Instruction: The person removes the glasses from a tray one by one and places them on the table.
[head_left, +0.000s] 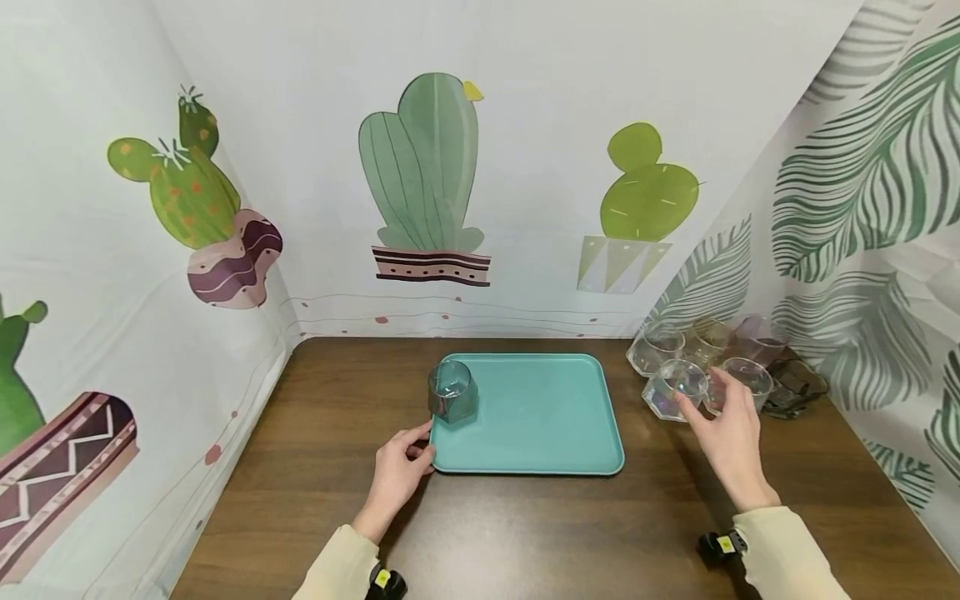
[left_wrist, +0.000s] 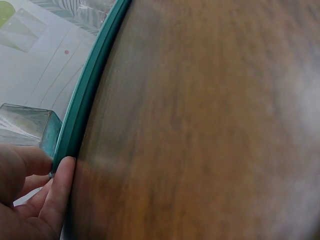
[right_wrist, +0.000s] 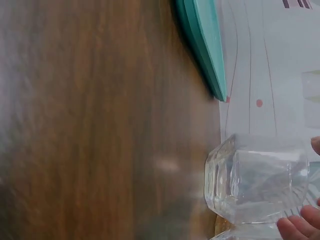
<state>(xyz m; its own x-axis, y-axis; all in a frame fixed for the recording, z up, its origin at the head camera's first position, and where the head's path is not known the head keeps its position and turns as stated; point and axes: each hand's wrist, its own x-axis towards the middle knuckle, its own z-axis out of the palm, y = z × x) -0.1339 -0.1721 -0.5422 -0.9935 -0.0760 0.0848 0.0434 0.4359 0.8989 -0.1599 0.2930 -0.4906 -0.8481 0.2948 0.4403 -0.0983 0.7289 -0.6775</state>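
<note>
A turquoise tray (head_left: 532,417) lies on the table, and a grey-tinted glass (head_left: 453,392) stands at its left end. My left hand (head_left: 401,467) pinches the tray's near left edge; in the left wrist view, its thumb and fingers (left_wrist: 62,185) meet at the rim. On the right, my right hand (head_left: 727,433) reaches over the front glasses, thumb and fingers spread about a clear, faintly iridescent glass (head_left: 667,392). In the right wrist view, a clear faceted glass (right_wrist: 255,182) stands beside the fingertips (right_wrist: 295,226); whether they touch it I cannot tell.
Several more glasses crowd the right back corner: a clear one (head_left: 654,350), a yellowish one (head_left: 708,340), a purple-tinted one (head_left: 759,340) and a dark one (head_left: 793,387). Fabric walls (head_left: 525,317) with printed plants border the wooden table (head_left: 525,533).
</note>
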